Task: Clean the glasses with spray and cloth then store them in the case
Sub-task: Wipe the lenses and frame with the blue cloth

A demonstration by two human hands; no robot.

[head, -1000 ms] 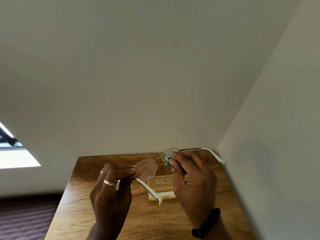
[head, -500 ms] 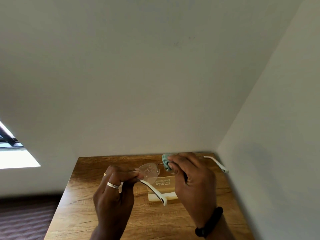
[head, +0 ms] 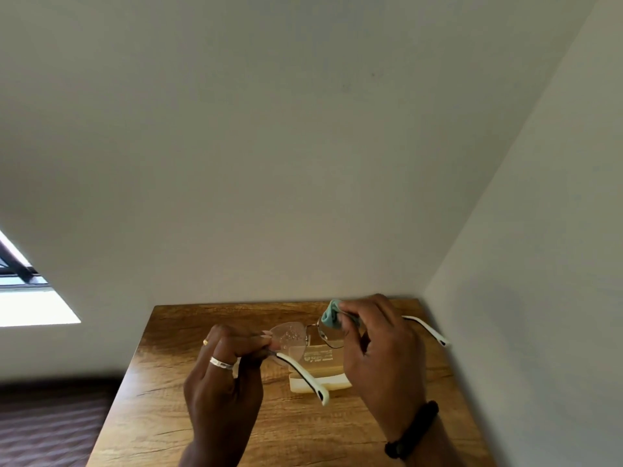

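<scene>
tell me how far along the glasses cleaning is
Done: spraying, it seems, since droplets dot the left lens. In hand: the left hand pinches the glasses at that lens's hinge while the right hand presses the teal cloth on the other lens. Left: wiping the droplet-covered lens, then storing the glasses in the case, which lies on the table beneath them.

Grainy matt wooden table (head: 168, 416); clear droplet-speckled glasses (head: 290, 335) (thin metal bridge); soft teal cloth (head: 329, 316).

Wooden table (head: 161, 416); pale cream box (head: 333, 379), probably case, lying mid-table.
</scene>
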